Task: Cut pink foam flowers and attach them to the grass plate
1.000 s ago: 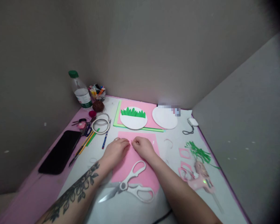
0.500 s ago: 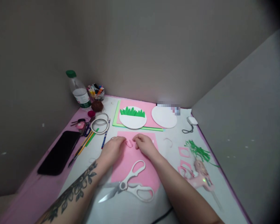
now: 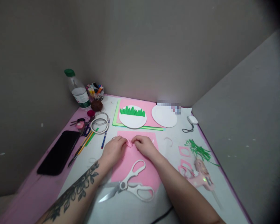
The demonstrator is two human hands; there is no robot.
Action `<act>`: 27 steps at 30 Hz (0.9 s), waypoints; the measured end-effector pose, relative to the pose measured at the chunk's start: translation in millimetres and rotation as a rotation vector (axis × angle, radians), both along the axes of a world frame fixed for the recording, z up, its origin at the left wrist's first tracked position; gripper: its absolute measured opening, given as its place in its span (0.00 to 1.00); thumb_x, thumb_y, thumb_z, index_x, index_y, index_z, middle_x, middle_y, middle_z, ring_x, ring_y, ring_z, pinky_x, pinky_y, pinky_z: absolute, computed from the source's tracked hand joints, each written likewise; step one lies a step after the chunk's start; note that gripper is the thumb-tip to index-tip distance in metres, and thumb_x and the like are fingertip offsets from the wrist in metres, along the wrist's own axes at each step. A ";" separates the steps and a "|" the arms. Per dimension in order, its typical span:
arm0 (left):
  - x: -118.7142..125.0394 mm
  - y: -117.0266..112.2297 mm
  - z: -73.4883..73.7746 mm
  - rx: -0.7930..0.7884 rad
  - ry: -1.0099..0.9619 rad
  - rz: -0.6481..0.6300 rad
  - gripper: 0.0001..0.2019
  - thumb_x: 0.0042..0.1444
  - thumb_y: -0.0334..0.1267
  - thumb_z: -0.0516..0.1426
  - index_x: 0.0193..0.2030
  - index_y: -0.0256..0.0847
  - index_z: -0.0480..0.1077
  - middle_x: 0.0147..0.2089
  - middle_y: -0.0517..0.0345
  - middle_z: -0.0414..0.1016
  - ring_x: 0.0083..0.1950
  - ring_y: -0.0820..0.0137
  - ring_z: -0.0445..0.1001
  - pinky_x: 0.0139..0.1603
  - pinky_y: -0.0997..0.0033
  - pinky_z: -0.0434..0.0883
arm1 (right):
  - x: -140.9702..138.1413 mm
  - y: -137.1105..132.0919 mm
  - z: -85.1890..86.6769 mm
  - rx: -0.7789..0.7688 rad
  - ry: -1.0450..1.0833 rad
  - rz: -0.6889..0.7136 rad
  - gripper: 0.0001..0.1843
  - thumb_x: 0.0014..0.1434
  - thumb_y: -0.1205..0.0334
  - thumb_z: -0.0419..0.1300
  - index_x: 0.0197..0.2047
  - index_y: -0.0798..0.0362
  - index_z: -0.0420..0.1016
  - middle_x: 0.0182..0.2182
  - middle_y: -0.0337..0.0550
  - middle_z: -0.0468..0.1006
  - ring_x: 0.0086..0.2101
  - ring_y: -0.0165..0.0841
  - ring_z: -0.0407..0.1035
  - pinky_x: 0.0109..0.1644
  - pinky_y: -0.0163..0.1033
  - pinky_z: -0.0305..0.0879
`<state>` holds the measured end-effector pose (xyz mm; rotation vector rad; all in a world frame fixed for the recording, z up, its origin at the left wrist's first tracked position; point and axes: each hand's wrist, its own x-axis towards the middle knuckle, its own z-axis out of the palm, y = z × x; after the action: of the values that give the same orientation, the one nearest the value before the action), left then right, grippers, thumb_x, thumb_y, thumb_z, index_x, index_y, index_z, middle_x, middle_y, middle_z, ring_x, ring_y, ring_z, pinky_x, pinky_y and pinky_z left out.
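Between my hands is a small curled pink paper piece (image 3: 129,143), over the top part of a pink sheet (image 3: 140,158). My left hand (image 3: 115,149) pinches its left side with the fingertips. My right hand (image 3: 143,145) has its fingers closed at the other edge of the piece. Just below the hands, white-handled scissors (image 3: 123,185) lie spread apart across the sheet's lower part. Beyond the hands stands a white round plate (image 3: 133,122) with a green paper grass strip (image 3: 132,111) along its upper half.
A second white plate (image 3: 164,116) lies at the back. On the right are a pink glue gun (image 3: 202,179), green paper strips (image 3: 199,151) and pink paper scraps (image 3: 184,151). Leftward are tape rolls (image 3: 99,126), pencils (image 3: 85,143), a black phone (image 3: 59,152) and a bottle (image 3: 79,93).
My right hand has moved slightly left, and its fingertips now meet the pink paper piece. My left fingers have closed in on it from the other side. The scissors stay put.
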<state>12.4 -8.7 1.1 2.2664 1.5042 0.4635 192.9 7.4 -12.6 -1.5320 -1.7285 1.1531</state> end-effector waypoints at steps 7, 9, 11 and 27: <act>2.3 0.8 -4.2 0.014 -0.016 0.040 0.09 0.59 0.32 0.51 0.40 0.42 0.72 0.41 0.54 0.75 0.43 0.64 0.72 0.44 0.67 0.66 | -0.5 1.3 -1.5 0.045 -0.074 0.043 0.16 0.49 0.73 0.51 0.30 0.51 0.79 0.31 0.38 0.81 0.33 0.33 0.73 0.41 0.35 0.64; 3.3 1.2 -4.2 0.010 -0.008 0.069 0.08 0.59 0.32 0.51 0.40 0.41 0.71 0.40 0.53 0.75 0.42 0.64 0.72 0.43 0.68 0.66 | -1.0 1.2 -2.6 0.038 -0.074 0.019 0.15 0.49 0.72 0.50 0.31 0.51 0.78 0.30 0.38 0.81 0.32 0.32 0.72 0.38 0.34 0.64; 4.7 1.5 -3.5 0.010 0.009 0.087 0.07 0.59 0.34 0.51 0.40 0.41 0.70 0.40 0.53 0.75 0.42 0.64 0.72 0.41 0.68 0.66 | -2.2 1.0 -3.4 0.041 -0.090 -0.002 0.14 0.50 0.70 0.51 0.31 0.52 0.78 0.29 0.38 0.80 0.29 0.31 0.71 0.34 0.33 0.63; 7.7 2.6 -1.0 -0.244 -0.722 0.228 0.14 0.55 0.44 0.55 0.42 0.36 0.73 0.40 0.49 0.78 0.37 0.66 0.74 0.36 0.69 0.70 | -17.5 -16.5 9.3 0.315 0.111 -0.274 0.10 0.59 0.58 0.53 0.30 0.53 0.71 0.23 0.38 0.73 0.25 0.30 0.66 0.30 0.33 0.62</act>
<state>20.1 -6.1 0.1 1.4981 1.3303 0.9763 175.4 -9.0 -3.3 -1.4258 -1.4889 0.7721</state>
